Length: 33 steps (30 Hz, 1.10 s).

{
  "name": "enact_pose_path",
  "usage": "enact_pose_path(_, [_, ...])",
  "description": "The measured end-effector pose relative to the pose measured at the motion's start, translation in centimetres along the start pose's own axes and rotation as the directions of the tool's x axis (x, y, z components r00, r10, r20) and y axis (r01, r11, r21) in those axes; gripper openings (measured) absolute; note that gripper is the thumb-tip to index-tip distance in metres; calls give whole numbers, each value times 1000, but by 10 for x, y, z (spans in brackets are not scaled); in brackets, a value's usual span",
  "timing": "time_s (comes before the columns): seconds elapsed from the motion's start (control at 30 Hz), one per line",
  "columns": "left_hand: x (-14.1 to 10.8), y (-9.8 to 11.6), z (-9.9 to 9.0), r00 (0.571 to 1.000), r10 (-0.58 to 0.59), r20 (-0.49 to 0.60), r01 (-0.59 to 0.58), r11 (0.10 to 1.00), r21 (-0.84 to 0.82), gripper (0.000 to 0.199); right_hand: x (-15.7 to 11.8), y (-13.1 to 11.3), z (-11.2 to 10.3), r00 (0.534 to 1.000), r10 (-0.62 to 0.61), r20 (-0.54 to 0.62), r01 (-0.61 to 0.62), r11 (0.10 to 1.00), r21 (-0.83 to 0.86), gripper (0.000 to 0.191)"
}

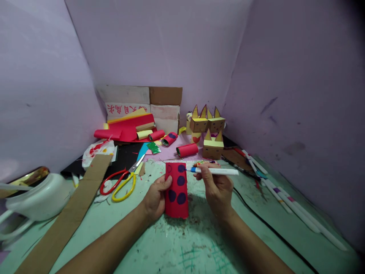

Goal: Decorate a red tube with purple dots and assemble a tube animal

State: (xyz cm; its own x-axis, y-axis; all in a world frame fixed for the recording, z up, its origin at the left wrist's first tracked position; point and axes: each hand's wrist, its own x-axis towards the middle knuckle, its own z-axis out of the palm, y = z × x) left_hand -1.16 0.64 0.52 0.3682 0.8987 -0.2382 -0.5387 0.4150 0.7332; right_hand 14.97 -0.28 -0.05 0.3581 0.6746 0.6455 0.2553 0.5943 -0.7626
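Note:
My left hand [155, 198] holds a curved piece of red paper [176, 209] by its left edge, thumb across the front. Several filled dark purple spots and one outlined circle at the upper left mark its face. In my right hand [218, 190] is a white marker [219, 171] with a blue collar, gripped like a pen. Its tip points left and meets or nearly meets the upper right spot. Scissors [122, 182] with one red and one yellow handle lie left of the paper, blades half apart.
Red paper rolls [187, 150] and cardboard boxes with pointed ears [213, 148] stand behind. A cardboard strip [68, 217] and a white pot [37, 198] are on the left. Several markers [299, 213] and a black cable [268, 224] lie on the right. Walls enclose the table.

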Motion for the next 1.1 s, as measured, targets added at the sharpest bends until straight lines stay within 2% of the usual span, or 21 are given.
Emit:
enact_pose_path(0.4, [2,-1,-2,1000,-4,-1,4,1000,-9,32,-2,-3,0,1000,-14,22,14,1000,26,20])
enact_pose_path(0.67, [1,-1,0,1000,12,2,-12,1000,-5,48,-2,-8,1,996,-71,46,69,997,36,15])
enact_pose_path(1.1, [1,-2,1,999,12,35,-12,1000,2,46,-6,-2,3,995,-55,81,50,997,62,8])
